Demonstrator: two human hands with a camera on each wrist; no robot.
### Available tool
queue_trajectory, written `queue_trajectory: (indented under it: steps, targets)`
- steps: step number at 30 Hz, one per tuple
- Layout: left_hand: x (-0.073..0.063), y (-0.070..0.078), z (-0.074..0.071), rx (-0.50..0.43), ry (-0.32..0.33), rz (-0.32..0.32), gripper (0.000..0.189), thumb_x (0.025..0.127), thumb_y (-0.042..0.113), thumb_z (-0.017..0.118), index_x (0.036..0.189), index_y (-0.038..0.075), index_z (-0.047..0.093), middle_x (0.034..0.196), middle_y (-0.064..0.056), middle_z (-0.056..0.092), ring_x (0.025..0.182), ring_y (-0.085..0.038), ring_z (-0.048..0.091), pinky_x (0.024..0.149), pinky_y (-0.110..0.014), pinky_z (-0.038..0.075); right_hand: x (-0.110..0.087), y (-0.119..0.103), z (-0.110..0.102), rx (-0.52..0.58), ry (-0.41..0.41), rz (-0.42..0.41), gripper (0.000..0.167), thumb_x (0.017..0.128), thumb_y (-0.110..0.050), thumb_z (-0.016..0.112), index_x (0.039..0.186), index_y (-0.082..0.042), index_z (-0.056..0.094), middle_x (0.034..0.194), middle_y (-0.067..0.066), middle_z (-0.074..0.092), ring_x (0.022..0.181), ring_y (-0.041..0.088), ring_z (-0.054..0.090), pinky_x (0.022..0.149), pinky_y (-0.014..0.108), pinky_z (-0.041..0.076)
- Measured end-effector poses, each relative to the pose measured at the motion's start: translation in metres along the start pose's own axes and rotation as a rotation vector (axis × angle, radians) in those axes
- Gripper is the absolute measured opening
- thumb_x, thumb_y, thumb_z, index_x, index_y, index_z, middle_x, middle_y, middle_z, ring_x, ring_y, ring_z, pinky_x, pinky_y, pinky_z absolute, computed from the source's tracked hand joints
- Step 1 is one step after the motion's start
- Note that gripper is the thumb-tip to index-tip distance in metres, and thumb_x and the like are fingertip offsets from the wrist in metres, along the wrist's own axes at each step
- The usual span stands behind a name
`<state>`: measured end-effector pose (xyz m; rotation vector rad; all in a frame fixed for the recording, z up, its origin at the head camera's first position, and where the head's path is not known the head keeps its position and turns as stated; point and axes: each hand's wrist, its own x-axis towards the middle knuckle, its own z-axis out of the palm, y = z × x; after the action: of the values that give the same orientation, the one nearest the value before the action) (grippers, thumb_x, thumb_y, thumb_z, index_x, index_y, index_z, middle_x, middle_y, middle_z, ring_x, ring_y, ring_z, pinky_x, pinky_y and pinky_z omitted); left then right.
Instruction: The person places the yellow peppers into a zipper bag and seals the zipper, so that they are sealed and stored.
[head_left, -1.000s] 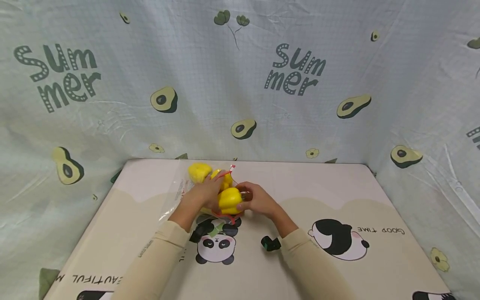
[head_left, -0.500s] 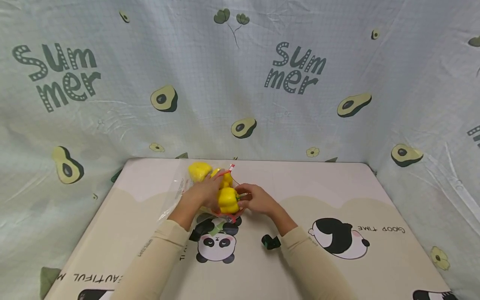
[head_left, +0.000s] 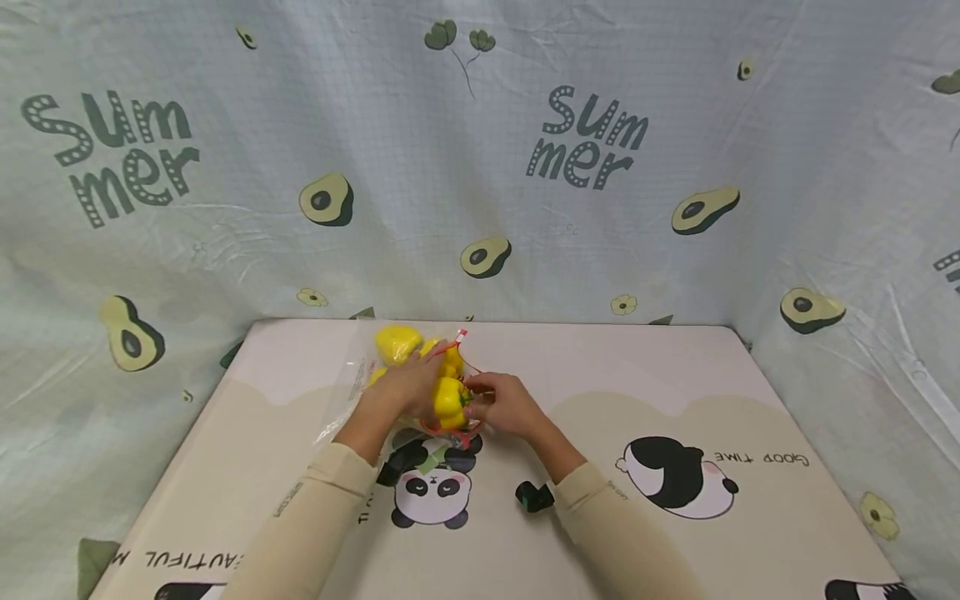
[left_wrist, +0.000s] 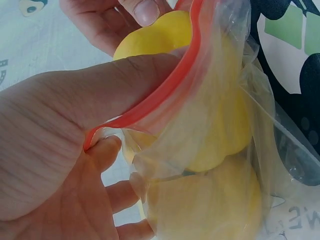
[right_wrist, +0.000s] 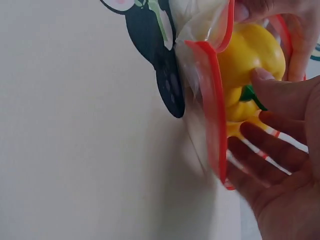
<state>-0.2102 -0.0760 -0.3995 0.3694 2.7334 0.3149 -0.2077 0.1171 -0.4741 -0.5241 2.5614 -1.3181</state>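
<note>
A clear plastic zip bag (left_wrist: 165,85) with a red zip edge lies toward the back of the table, with yellow bell peppers (head_left: 397,343) in it. My left hand (head_left: 405,387) grips the bag at its mouth, thumb inside the red edge and fingers curled outside. One yellow bell pepper (right_wrist: 252,47) with a green stem sits within the bag's mouth, stem facing my right hand (head_left: 506,404). My right thumb presses on that pepper while the other right fingers extend loosely beneath it, by the red edge. The left hand partly hides the bag in the head view.
The table (head_left: 750,383) has a pale cover printed with a panda and a dog. A patterned curtain (head_left: 420,125) stands behind and at both sides. Small black objects (head_left: 534,497) sit beside both wrists.
The bell pepper has moved left, further into the bag's mouth, its stem turning toward view. My right hand has followed it left. The left hand stays nearly still at the bag.
</note>
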Motion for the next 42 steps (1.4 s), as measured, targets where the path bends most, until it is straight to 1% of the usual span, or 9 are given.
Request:
queue_trajectory:
  steps: [4,10,13,17,23,25,31,37,42]
  targets:
    - [0.0,-0.002,0.001,0.018,0.0,0.004,0.113,0.071,0.025,0.096,0.162,0.008,0.031,0.174,-0.009,0.026,0.161,-0.041,0.024,0.124,-0.062,0.036,0.001,0.003,0.005,0.032,0.001,-0.011,0.046,0.093,-0.011,0.076,0.137,-0.002,0.066,0.133,0.015,0.071,0.121,0.032,0.07,0.107,0.045,0.057]
    - [0.0,-0.002,0.0,0.015,0.001,0.003,0.11,0.073,0.023,0.095,0.162,0.008,0.031,0.174,-0.01,0.028,0.162,-0.039,0.022,0.128,-0.064,0.027,0.005,0.007,0.011,-0.062,0.005,0.004,0.047,0.095,-0.025,0.077,0.14,-0.014,0.068,0.132,0.007,0.074,0.113,0.025,0.07,0.103,0.041,0.06]
    - [0.0,-0.001,-0.001,0.008,-0.001,0.003,0.111,0.074,0.022,0.095,0.163,0.009,0.03,0.175,-0.007,0.023,0.163,-0.039,0.019,0.129,-0.065,0.023,0.005,0.008,0.011,-0.065,-0.006,0.006,0.048,0.095,-0.028,0.077,0.14,-0.017,0.067,0.134,0.006,0.073,0.114,0.024,0.068,0.104,0.042,0.059]
    - [-0.001,0.001,-0.002,0.016,0.0,0.0,0.111,0.073,0.022,0.095,0.163,0.009,0.031,0.175,-0.007,0.026,0.162,-0.039,0.02,0.129,-0.065,0.023,0.004,0.01,0.009,-0.044,-0.01,-0.002,0.048,0.094,-0.024,0.077,0.14,-0.015,0.068,0.135,0.008,0.072,0.117,0.026,0.068,0.106,0.045,0.057]
    - [0.0,0.002,-0.003,0.02,-0.011,0.012,0.111,0.075,0.022,0.094,0.164,0.01,0.029,0.177,-0.003,0.018,0.163,-0.038,0.017,0.128,-0.066,0.022,0.007,0.005,0.015,-0.111,0.016,0.014,0.05,0.091,-0.03,0.081,0.138,-0.02,0.07,0.138,0.006,0.072,0.117,0.025,0.065,0.108,0.046,0.054]
    - [-0.001,0.002,-0.003,0.011,-0.014,0.009,0.111,0.075,0.023,0.094,0.164,0.01,0.03,0.177,-0.003,0.016,0.164,-0.039,0.016,0.129,-0.066,0.02,0.008,0.003,0.018,-0.128,0.014,0.024,0.05,0.09,-0.033,0.081,0.138,-0.02,0.07,0.134,0.006,0.073,0.112,0.024,0.065,0.104,0.044,0.055]
    - [-0.001,0.001,-0.002,-0.006,-0.026,0.011,0.109,0.075,0.023,0.094,0.164,0.009,0.031,0.178,-0.004,0.015,0.163,-0.041,0.015,0.129,-0.067,0.018,0.013,-0.002,0.026,-0.174,0.001,0.056,0.052,0.09,-0.034,0.082,0.138,-0.021,0.069,0.118,0.003,0.077,0.093,0.017,0.06,0.084,0.031,0.054]
    - [0.001,0.0,-0.002,-0.032,-0.041,0.009,0.11,0.077,0.02,0.092,0.165,0.009,0.027,0.178,-0.004,0.014,0.163,-0.039,0.017,0.129,-0.067,0.017,0.016,-0.005,0.031,-0.224,0.018,0.017,0.051,0.09,-0.032,0.082,0.138,-0.021,0.07,0.109,0.0,0.079,0.089,0.016,0.06,0.077,0.026,0.051]
    - [0.002,0.001,-0.004,-0.052,-0.042,-0.003,0.112,0.077,0.019,0.092,0.166,0.01,0.025,0.178,-0.002,0.013,0.163,-0.038,0.017,0.129,-0.068,0.016,0.016,-0.009,0.036,-0.292,0.053,-0.007,0.051,0.089,-0.033,0.082,0.137,-0.022,0.07,0.114,0.003,0.077,0.093,0.018,0.06,0.08,0.028,0.05]
